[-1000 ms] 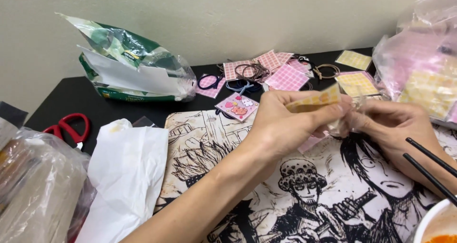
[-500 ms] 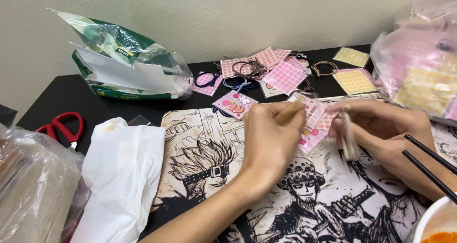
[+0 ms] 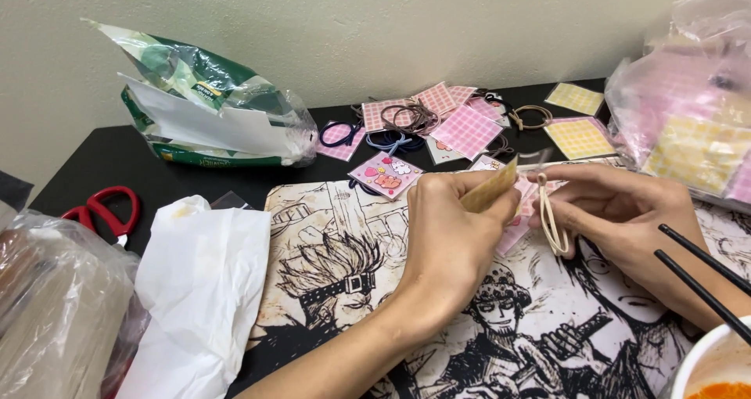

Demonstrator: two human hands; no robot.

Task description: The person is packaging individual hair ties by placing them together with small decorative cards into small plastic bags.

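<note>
While both hands meet over the printed mat, the scene reads as follows.

Left hand: the left hand (image 3: 450, 235) is curled nearly closed, thumb and fingertips pinching a small yellow checkered card (image 3: 490, 186) that stands tilted on edge above the mat.
Right hand: the right hand (image 3: 626, 219) is loosely closed, fingers hooked through a beige elastic hair tie (image 3: 551, 219) that hangs as a thin, smooth loop just beside the card.
Mat: a flat desk mat (image 3: 328, 274) printed with black-and-cream comic drawings lies under both hands; its surface looks smooth and matte.
Loose cards: pink gridded square cards (image 3: 468, 131) and yellow gridded cards (image 3: 580, 137) lie scattered behind the hands, mixed with dark hair ties (image 3: 407, 119) in coils.
Sticker card: one small pink illustrated card (image 3: 385, 174) lies at the mat's far edge.
Bags: a crinkled green-and-clear plastic bag (image 3: 211, 109) holding white paper sits at the back left; a clear bag of pink and yellow cards (image 3: 688, 125) bulges at right.
White bag: a soft, wrinkled white plastic bag (image 3: 199, 289) lies left of the mat.
Scissors: red-handled scissors (image 3: 106, 211) lie near the left edge.
Chopsticks: black chopsticks (image 3: 704, 282) rest across a white bowl (image 3: 712, 364) at lower right.
Table: a black, matte table (image 3: 94, 168) carries everything.
Wall: a plain cream wall (image 3: 391, 31), faintly textured, stands directly behind.
</note>
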